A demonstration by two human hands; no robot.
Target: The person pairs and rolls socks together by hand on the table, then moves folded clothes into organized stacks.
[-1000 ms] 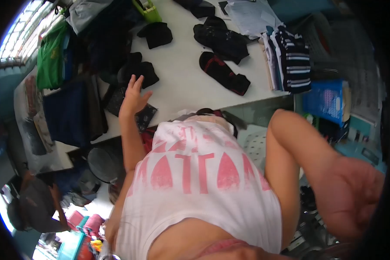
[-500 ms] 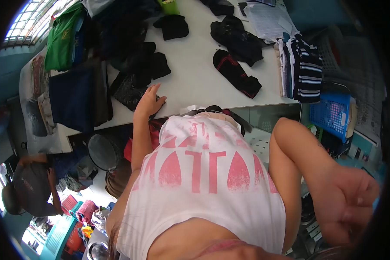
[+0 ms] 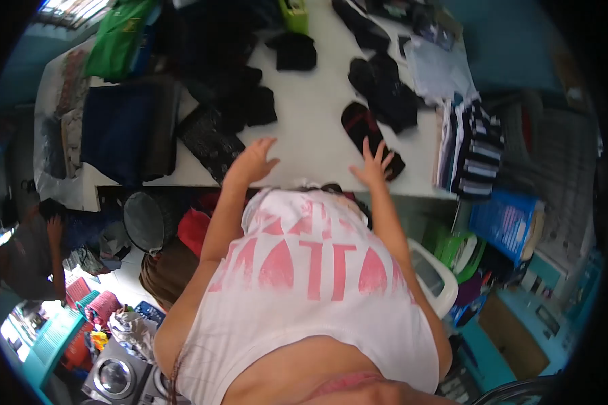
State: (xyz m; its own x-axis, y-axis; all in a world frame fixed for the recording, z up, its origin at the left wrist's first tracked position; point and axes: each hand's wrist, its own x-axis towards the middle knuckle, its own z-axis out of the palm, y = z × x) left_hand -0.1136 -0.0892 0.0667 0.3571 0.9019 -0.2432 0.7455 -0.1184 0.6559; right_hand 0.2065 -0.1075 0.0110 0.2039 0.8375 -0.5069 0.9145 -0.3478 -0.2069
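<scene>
My left hand is open at the table's front edge, its fingers stretched out beside a black patterned cloth. My right hand has its fingers spread over the near part of a black sock with red lines; whether it touches the sock I cannot tell. Behind that sock lie dark, bunched socks. More black folded pieces rest beyond my left hand, and another small black piece sits farther back.
On the white table, a navy folded stack stands left and striped folded clothes right. A green container is at the back. A blue basket is at lower right. Another person is at far left.
My right hand has come from the far right, near my shoulder, to the table by the red-lined sock. My left hand stays near the front edge. The view has shifted slightly.
</scene>
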